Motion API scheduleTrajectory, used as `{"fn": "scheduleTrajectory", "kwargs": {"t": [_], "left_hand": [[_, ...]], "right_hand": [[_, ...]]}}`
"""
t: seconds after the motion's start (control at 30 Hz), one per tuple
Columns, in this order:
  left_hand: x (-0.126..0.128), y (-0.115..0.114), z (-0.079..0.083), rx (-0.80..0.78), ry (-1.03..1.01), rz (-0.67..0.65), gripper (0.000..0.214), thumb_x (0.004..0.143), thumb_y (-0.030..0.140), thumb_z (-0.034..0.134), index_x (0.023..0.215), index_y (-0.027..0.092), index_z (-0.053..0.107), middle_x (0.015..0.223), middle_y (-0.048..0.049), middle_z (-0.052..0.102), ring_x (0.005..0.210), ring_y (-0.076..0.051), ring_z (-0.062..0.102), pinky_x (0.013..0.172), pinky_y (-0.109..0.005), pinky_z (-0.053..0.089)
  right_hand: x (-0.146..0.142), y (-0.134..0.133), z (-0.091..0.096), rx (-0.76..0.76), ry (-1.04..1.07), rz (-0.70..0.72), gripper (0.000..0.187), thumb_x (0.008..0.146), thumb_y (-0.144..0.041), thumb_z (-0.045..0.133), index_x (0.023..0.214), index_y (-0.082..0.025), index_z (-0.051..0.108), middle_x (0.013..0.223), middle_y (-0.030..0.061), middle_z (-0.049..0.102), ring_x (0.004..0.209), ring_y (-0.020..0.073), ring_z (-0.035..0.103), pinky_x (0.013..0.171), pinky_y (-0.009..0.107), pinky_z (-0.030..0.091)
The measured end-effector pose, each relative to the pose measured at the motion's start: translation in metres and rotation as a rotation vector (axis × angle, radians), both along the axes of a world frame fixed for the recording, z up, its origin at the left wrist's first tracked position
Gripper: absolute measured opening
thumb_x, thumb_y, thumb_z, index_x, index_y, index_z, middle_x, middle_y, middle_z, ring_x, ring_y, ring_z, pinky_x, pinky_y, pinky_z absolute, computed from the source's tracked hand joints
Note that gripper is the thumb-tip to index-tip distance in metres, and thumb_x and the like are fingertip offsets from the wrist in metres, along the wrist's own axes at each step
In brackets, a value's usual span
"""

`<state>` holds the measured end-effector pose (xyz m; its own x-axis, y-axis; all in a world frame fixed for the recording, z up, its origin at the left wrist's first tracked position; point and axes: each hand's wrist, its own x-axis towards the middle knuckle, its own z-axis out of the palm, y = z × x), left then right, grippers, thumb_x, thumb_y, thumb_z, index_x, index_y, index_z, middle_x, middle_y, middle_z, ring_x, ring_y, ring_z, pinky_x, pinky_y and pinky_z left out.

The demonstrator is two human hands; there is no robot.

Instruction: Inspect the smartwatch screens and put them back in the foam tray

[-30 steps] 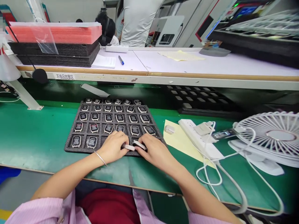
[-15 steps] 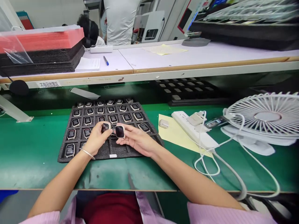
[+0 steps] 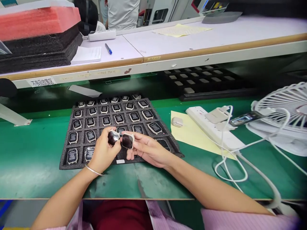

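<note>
My left hand [image 3: 105, 149] is closed on a watch case [image 3: 113, 137] without a strap, its glossy screen catching the light. Right beside it, my right hand [image 3: 150, 148] grips a second watch case [image 3: 128, 141] with a dark screen, between thumb and fingers. Both watch cases are held side by side over a black foam tray [image 3: 81, 142]. Rows of similar watches with white text on their screens sit in its compartments, among them one at the front left [image 3: 72, 156]. My hands hide part of the tray's front rows.
To the right, a pale adapter [image 3: 177, 121] lies on yellow paper [image 3: 192, 137], near a white power strip [image 3: 213, 127], loose cables and a white fan [image 3: 287, 111]. Another foam tray [image 3: 199, 92] stands under the shelf [image 3: 165, 48]. Black and red foam [image 3: 40, 25] is stacked above.
The view has shifted and come a little closer to the tray. Both watch cases stay in my hands, and the left one has tilted so that its screen now reflects light.
</note>
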<state>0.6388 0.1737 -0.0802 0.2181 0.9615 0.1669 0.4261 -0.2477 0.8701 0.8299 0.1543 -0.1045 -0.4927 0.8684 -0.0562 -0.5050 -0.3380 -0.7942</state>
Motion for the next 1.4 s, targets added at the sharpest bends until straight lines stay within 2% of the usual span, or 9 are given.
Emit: {"fn": "scheduleTrajectory", "kwargs": {"t": [0.27, 0.53, 1.03, 1.2, 1.4], "left_hand": [[0.0031, -0.0018, -0.0028, -0.034, -0.034, 0.017, 0.036, 0.08, 0.027, 0.058, 0.114, 0.017, 0.055, 0.087, -0.0021, 0.061, 0.067, -0.014, 0.054, 0.061, -0.025, 0.044], [0.0052, -0.002, -0.0062, -0.035, -0.035, -0.001, 0.033, 0.082, 0.027, 0.057, 0.113, 0.017, 0.055, 0.097, -0.0053, 0.064, 0.084, -0.017, 0.06, 0.074, -0.028, 0.048], [0.0058, -0.0034, -0.0041, -0.037, -0.053, 0.001, 0.031, 0.081, 0.025, 0.057, 0.111, 0.018, 0.056, 0.091, -0.003, 0.063, 0.083, -0.016, 0.059, 0.075, -0.028, 0.047], [0.0058, -0.0034, -0.0035, -0.04, -0.054, 0.017, 0.032, 0.08, 0.024, 0.057, 0.112, 0.018, 0.056, 0.094, -0.0037, 0.064, 0.085, -0.017, 0.061, 0.073, -0.027, 0.048], [0.0059, -0.0035, -0.0023, -0.028, -0.048, 0.011, 0.031, 0.08, 0.025, 0.058, 0.111, 0.018, 0.056, 0.092, -0.003, 0.065, 0.081, -0.016, 0.06, 0.075, -0.027, 0.049]], "right_hand": [[0.0004, 0.0011, -0.0003, -0.031, 0.031, 0.019, 0.051, 0.082, -0.033, 0.083, 0.128, -0.022, 0.063, 0.093, 0.0012, 0.068, 0.073, 0.012, 0.069, 0.072, 0.026, 0.053], [0.0017, 0.0008, 0.0003, -0.032, 0.01, 0.04, 0.055, 0.082, -0.036, 0.083, 0.129, -0.019, 0.059, 0.089, 0.0015, 0.069, 0.072, 0.012, 0.069, 0.073, 0.026, 0.052], [0.0, -0.0003, 0.004, -0.035, 0.029, 0.016, 0.052, 0.08, -0.034, 0.085, 0.124, -0.02, 0.062, 0.088, 0.0004, 0.069, 0.069, 0.0116, 0.068, 0.071, 0.026, 0.052], [0.0003, -0.0002, 0.0038, -0.049, 0.036, -0.011, 0.049, 0.079, -0.033, 0.085, 0.123, -0.02, 0.065, 0.1, 0.003, 0.07, 0.069, 0.0113, 0.068, 0.07, 0.026, 0.054], [0.0007, 0.0001, 0.0036, -0.035, 0.037, 0.006, 0.049, 0.08, -0.033, 0.084, 0.123, -0.02, 0.065, 0.098, 0.0027, 0.069, 0.069, 0.0112, 0.067, 0.07, 0.026, 0.053]]}}
